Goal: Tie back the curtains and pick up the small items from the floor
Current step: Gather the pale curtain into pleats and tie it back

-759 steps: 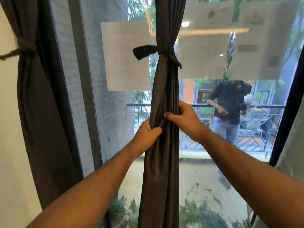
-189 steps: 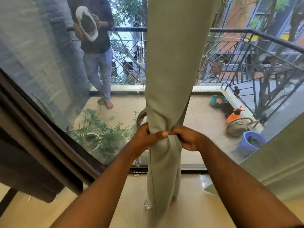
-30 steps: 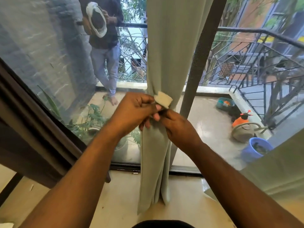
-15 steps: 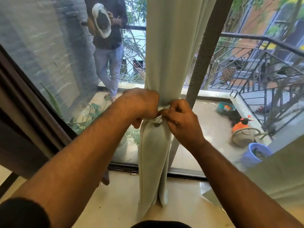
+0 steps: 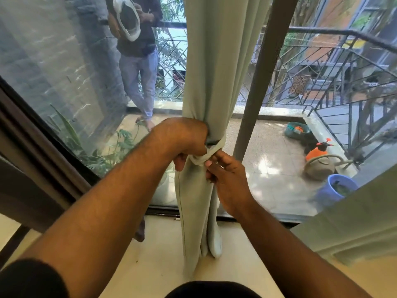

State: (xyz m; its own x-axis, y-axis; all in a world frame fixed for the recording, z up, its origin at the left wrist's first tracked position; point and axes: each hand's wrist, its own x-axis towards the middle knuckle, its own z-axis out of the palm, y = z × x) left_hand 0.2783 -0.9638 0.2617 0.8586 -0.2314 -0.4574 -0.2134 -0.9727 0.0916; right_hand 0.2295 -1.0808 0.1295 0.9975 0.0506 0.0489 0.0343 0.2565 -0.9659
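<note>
Curtain (image 5: 217, 67), pale green, hangs straight down in front of the glass door, bunched at mid-height with its hem on the floor (image 5: 150, 261). My left hand (image 5: 184, 140) is curled tight around the gathered fabric and the tie (image 5: 211, 152) looped there. My right hand (image 5: 227, 179) pinches the tie's end between thumb and fingertips, just below the left. Beyond the glass, a person (image 5: 137, 59) stands on the balcony near a blue pot (image 5: 337, 188).

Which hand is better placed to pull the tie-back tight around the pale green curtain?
The right hand, probably. Its fingertips already pinch the loose end of the tie-back, free to pull. The left hand grips the gathered curtain and seems to be needed there to hold the bunch.
</note>
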